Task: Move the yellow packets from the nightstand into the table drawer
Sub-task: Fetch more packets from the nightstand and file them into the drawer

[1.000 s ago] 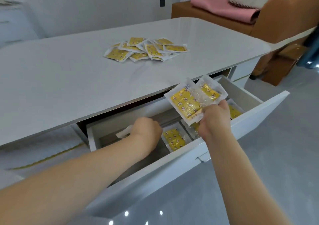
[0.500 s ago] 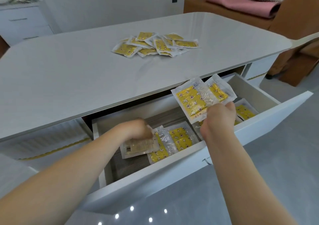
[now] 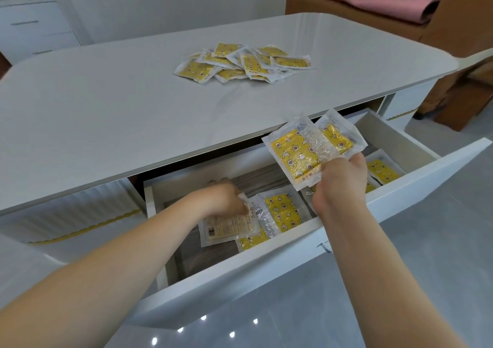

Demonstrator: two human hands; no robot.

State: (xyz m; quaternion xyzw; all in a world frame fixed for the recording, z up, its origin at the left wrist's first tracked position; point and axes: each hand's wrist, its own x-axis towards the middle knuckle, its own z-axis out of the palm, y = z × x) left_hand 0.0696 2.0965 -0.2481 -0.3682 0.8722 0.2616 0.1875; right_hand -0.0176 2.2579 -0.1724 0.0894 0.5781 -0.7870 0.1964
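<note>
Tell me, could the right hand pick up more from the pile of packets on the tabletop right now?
Probably not yet. The right hand already grips packets over the open drawer, so its fingers are full. The pile itself lies uncovered further back on the tabletop.

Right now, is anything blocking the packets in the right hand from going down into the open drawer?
Nothing visible does. The right hand holds the packets directly above the open drawer; below lie only packets already placed, and the left hand works further left.

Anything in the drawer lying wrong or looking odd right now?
One packet under the left hand lies label-side up, overlapping a yellow-faced one. Nothing looks torn or spilled.
</note>
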